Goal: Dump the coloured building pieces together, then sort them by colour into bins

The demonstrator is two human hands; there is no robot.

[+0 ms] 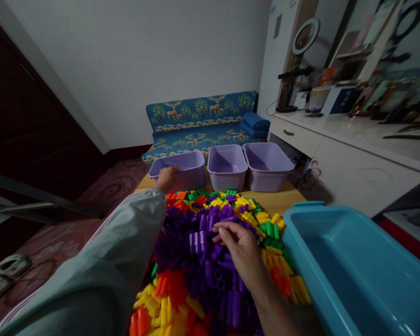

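My left hand (168, 178), in a pale grey-green sleeve, is at the near rim of the left lavender plastic basket (189, 176). Its fingers look curled over that rim, with the tips hidden. Bent loosely, my right hand (241, 240) hovers over a heap of purple plastic tube-shaped blocks (210, 266), its thumb and fingers slightly apart. No block shows clearly between them. Just left of the fingertips lies a shiny joined purple block (198, 242). Yellow blocks (166, 312), red blocks (171, 285) and green blocks (271, 229) surround the purple ones.
Two more lavender baskets, a middle one (227, 180) and a right one (269, 179), stand along the far edge of the wooden table (283, 199). A large blue tub (301, 252) is on the right. Beyond are a patterned sofa (199, 135) and a white dresser (353, 163).
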